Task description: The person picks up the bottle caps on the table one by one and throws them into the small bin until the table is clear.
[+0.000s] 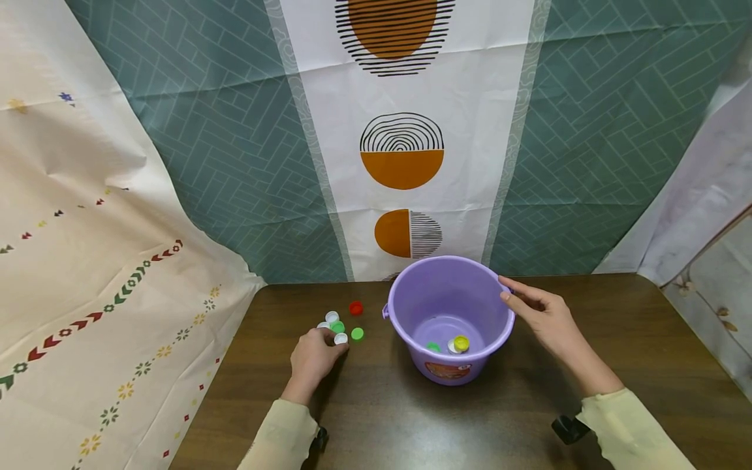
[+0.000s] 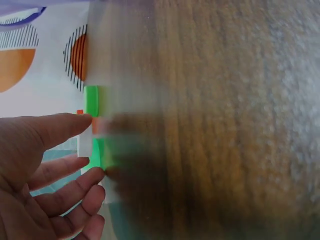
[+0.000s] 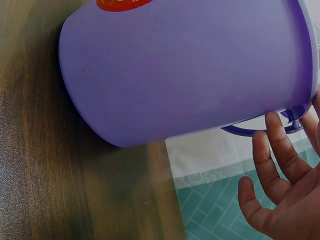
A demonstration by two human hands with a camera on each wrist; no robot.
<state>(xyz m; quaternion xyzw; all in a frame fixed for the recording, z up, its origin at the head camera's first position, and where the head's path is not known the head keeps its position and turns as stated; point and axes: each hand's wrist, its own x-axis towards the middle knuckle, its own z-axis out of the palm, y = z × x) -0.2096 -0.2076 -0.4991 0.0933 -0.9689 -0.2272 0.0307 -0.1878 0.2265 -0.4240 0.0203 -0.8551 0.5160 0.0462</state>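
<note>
My left hand point(image 1: 314, 358) is at a small cluster of plastic bottle caps on the left of the table. Its thumb and index finger are at opposite sides of a white bottle cap point(image 1: 341, 339), which shows between them in the left wrist view. Close by lie a green cap point(image 1: 337, 326), another green cap point(image 1: 358, 333), a white cap point(image 1: 332, 316) and a red cap point(image 1: 356, 308). My right hand point(image 1: 548, 318) holds the rim of a purple bucket point(image 1: 449, 274) near its handle point(image 3: 240, 131), with other fingers against the outside.
Inside the bucket lie a yellow cap point(image 1: 461, 343), a white cap point(image 1: 452, 346) and a green cap point(image 1: 433, 347). The brown wooden table point(image 1: 376, 418) ends at a patterned cloth backdrop point(image 1: 411, 98). A cream cloth point(image 1: 117, 294) hangs at the left.
</note>
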